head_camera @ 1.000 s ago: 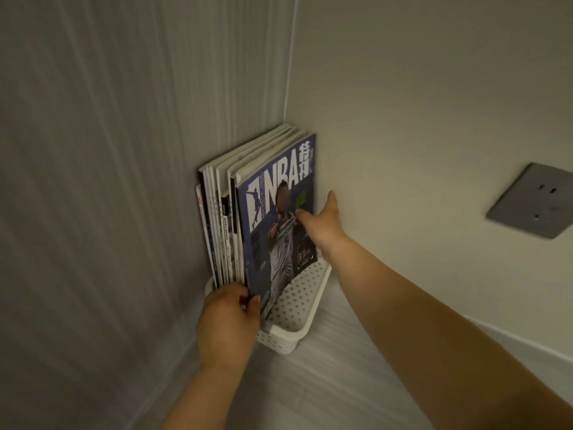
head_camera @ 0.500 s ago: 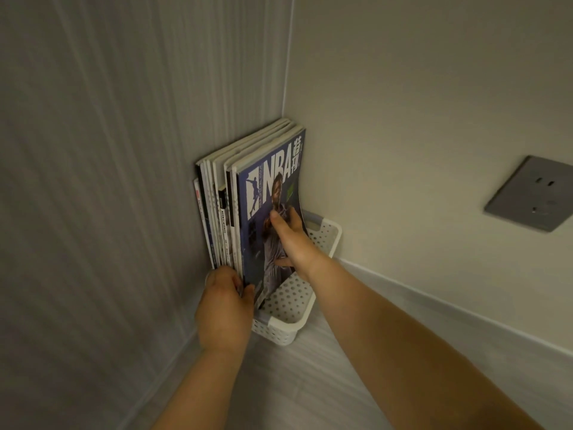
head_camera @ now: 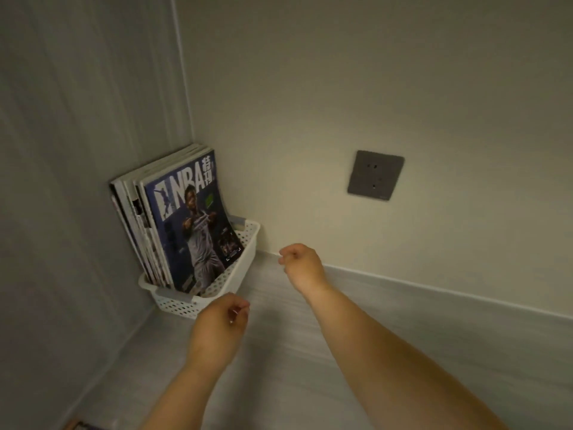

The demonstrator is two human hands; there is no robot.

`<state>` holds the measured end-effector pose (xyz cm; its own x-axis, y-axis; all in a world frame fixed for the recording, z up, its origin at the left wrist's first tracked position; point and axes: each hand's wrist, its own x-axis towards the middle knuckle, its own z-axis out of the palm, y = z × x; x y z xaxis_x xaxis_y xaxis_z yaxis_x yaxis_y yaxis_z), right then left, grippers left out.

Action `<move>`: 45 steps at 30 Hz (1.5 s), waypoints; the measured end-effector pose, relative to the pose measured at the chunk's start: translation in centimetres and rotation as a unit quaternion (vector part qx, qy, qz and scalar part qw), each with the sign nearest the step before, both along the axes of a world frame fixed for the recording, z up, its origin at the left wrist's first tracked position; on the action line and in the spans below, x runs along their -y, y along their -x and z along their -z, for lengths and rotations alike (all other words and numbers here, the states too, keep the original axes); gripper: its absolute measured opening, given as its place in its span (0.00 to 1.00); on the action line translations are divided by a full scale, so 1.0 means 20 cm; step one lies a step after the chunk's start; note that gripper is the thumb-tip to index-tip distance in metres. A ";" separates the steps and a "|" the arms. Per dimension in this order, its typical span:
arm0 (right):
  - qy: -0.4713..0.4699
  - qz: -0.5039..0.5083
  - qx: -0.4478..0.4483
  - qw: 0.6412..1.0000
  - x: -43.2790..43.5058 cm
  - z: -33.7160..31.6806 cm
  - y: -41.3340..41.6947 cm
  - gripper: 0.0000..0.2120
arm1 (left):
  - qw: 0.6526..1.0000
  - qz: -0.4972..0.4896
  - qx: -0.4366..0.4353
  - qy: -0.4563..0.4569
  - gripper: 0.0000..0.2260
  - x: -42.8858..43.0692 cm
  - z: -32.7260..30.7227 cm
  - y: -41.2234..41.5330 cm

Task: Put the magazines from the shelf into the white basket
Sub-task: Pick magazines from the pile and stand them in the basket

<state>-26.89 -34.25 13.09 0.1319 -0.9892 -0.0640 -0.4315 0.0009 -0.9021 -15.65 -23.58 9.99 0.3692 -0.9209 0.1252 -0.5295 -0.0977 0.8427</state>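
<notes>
Upright, NBA magazine (head_camera: 189, 231), in white basket (head_camera: 176, 305)

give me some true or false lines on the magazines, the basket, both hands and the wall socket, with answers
1. The magazines stand on edge inside the white basket. True.
2. The left hand grips the basket's rim. False: its fingers are loosely curled and hold nothing.
3. The NBA magazine is the frontmost one, with its cover facing out. True.
4. The right hand pinches the NBA magazine. False: it is apart from the magazine, to the right of the basket, and holds nothing.
5. A plug sits in the grey wall socket. False: nothing is plugged into it.
</notes>
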 end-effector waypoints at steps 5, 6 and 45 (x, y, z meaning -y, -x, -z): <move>0.021 0.079 -0.038 0.996 -0.19 0.03 0.60 0.12 | 0.996 0.080 -0.016 -0.029 0.17 -0.13 0.01 0.47; 0.028 0.091 -0.062 0.994 -0.24 0.04 0.74 0.12 | 0.994 0.099 -0.012 -0.036 0.17 -0.17 0.03 0.58; -0.015 0.564 -0.099 0.820 -1.45 0.56 3.31 0.36 | 0.905 0.413 0.078 -0.074 0.04 -0.60 0.31 2.82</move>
